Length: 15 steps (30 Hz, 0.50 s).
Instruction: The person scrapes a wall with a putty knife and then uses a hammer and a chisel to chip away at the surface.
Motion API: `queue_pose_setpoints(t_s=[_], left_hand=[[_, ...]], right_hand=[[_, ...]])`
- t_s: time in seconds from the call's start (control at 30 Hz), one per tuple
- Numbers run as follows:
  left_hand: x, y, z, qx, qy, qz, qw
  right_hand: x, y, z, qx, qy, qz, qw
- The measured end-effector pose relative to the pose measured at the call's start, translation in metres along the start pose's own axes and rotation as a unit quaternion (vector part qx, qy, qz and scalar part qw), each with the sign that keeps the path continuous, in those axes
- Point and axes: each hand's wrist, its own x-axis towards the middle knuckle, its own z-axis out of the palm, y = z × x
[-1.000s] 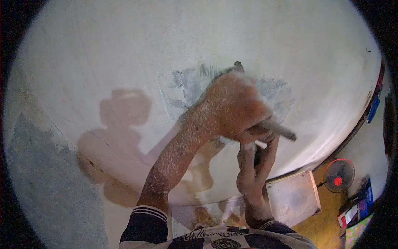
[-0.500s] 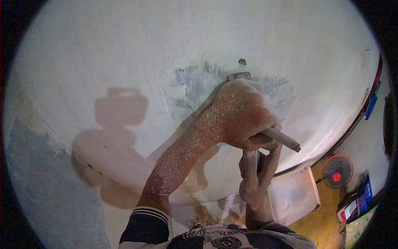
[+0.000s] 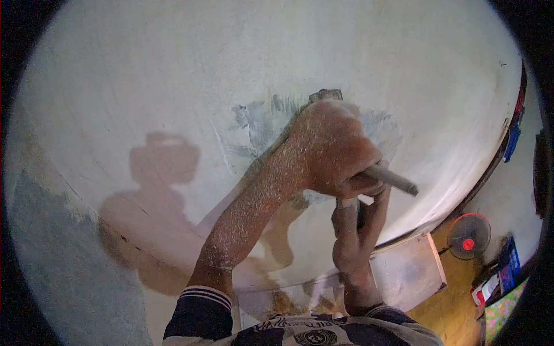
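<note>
My left hand (image 3: pixel 334 147), coated in pale dust, is closed around a grey stick-like handle (image 3: pixel 398 177) that juts out to the lower right. Just above the knuckles a dark, blocky tool end (image 3: pixel 326 94) touches or nearly touches the pale wall (image 3: pixel 173 69). Rough grey-blue patches (image 3: pixel 245 130) mark the wall around this hand. Below it is my right hand (image 3: pixel 355 230), its fingers curled upward round something mostly hidden; a small light piece (image 3: pixel 365 199) shows between them. Whether both hands hold the same object cannot be seen.
A fan with a red rim (image 3: pixel 468 236) stands at the lower right, beside a pale board or box (image 3: pixel 408 271). Blue and red items (image 3: pixel 505 271) lie near a flowered cloth (image 3: pixel 503 311). Shadows fall on the wall at left.
The dark tool end and my left hand have moved slightly up and left. A small hole in the wall, visible above the tool before, is now hidden. The view has shifted a little.
</note>
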Motion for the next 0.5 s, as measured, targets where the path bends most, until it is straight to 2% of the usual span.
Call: queue_pose_setpoints(t_s=[0.17, 0.3, 0.4, 0.5], left_hand=[[-0.002, 0.003, 0.005, 0.001, -0.007, 0.001, 1.0], [0.003, 0.002, -0.005, 0.017, -0.024, -0.008, 1.0], [-0.003, 0.003, 0.006, 0.024, -0.063, -0.01, 0.998], [0.005, -0.001, 0.002, 0.043, -0.07, -0.03, 0.996]], right_hand=[[-0.006, -0.001, 0.001, 0.0, 0.021, 0.032, 0.999], [0.003, 0.006, -0.002, -0.025, 0.006, -0.025, 0.999], [-0.004, 0.006, 0.001, 0.003, 0.01, 0.027, 1.0], [0.01, 0.003, -0.002, -0.005, 0.018, 0.024, 1.0]])
